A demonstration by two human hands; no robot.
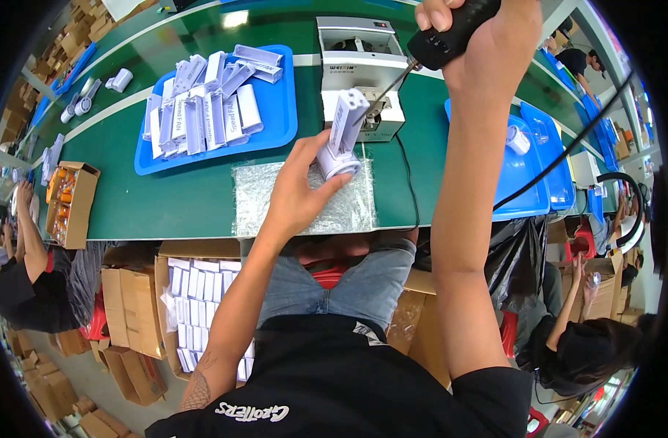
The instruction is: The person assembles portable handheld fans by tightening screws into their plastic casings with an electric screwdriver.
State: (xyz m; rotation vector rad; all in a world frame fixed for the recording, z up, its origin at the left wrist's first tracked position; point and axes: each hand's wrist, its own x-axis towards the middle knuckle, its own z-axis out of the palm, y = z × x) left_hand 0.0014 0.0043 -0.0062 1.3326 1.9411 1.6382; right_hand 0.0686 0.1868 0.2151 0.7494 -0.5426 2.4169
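My left hand (pixel 299 188) is closed around the round base of a white fan housing (pixel 341 139). Its long open handle points up and away from me. A black electric screwdriver (pixel 451 35) is gripped in my right hand (pixel 487 44), above and to the right. Its thin shaft slants down leftward to the hollow handle; I cannot tell whether the tip touches a screw. Beneath the housing lies a sheet of bubble wrap (pixel 265 201). Just behind stands a grey-white screw feeder machine (pixel 359 62).
A blue tray (pixel 286 139) piled with white handle shells stands left, and more blue trays (pixel 524 193) right. A black cable (pixel 567 166) runs from the screwdriver. A carton of orange-topped parts (pixel 82 208) sits at the table edge. Below is a carton of white pieces (pixel 166 328). Co-workers sit both sides.
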